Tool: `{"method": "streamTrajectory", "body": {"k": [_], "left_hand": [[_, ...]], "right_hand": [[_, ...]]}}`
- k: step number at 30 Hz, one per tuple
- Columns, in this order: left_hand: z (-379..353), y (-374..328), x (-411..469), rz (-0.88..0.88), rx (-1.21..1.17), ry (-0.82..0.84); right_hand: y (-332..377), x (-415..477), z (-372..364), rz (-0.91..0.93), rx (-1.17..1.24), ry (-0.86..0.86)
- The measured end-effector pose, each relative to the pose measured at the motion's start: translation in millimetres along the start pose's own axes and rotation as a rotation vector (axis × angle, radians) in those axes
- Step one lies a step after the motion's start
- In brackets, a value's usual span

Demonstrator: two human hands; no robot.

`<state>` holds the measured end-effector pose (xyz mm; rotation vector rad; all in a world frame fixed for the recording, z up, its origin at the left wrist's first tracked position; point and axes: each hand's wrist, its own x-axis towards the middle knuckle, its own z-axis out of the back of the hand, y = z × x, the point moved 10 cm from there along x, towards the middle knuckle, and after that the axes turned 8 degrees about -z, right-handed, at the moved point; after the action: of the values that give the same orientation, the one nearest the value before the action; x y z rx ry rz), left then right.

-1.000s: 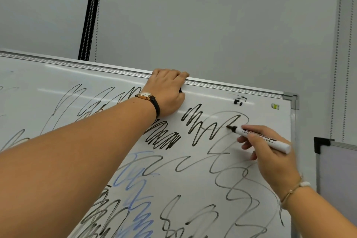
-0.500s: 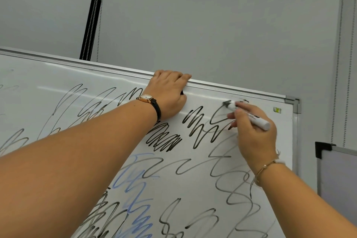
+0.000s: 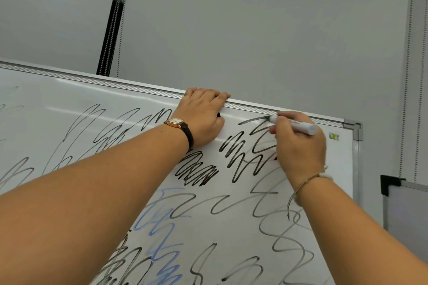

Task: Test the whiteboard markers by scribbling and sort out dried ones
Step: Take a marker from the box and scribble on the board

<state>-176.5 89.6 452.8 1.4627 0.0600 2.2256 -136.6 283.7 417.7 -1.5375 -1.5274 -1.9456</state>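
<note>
Right hand [image 3: 301,146] pinching smooth white cylindrical marker [image 3: 301,125], dark tip on glossy whiteboard [image 3: 58,99] amid looping black scribbles [image 3: 196,171], left hand [image 3: 203,115] curled over ribbed aluminium frame [image 3: 252,106]

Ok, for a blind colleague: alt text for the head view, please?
A right hand holds a white marker, tip on a whiteboard near its top edge; the left hand grips the top frame. Black and blue scribbles cover the board.

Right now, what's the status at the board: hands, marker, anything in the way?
Left hand grips whiteboard top edge. Right hand holds marker, tip on board, dark line beside it. Top frame just above tip; nothing else blocking.
</note>
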Motion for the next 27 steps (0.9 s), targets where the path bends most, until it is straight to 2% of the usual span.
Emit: {"method": "streamTrajectory", "body": {"k": [2,6,7,11,15,18,19,22,25,27], "left_hand": [[1,0,0,-0.003,-0.001,-0.006],[2,0,0,0.0,-0.012,-0.01],[2,0,0,-0.001,-0.016,-0.011],[2,1,0,0.004,-0.025,-0.018],[1,1,0,0.002,-0.025,-0.013],[1,1,0,-0.002,-0.028,-0.02],[1,2,0,0.001,-0.028,-0.022],[-2,2,0,0.004,-0.035,-0.013],[-2,3,0,0.008,-0.045,-0.014],[-3,3,1,0.01,-0.05,-0.015]], "right_hand": [[-5,1,19,-0.016,-0.021,-0.111],[-3,-20,4,0.117,-0.009,0.088],[-5,-20,6,0.137,-0.027,0.088],[-27,-10,40,0.115,0.006,-0.097],[-33,-13,41,0.161,-0.018,-0.003],[-42,-6,64,0.098,-0.002,-0.134],[-44,-7,65,0.099,0.007,-0.131],[-42,-19,56,0.177,-0.031,-0.026],[-56,-16,72,0.134,-0.045,-0.14],[-58,-18,75,0.135,-0.055,-0.152]]}}
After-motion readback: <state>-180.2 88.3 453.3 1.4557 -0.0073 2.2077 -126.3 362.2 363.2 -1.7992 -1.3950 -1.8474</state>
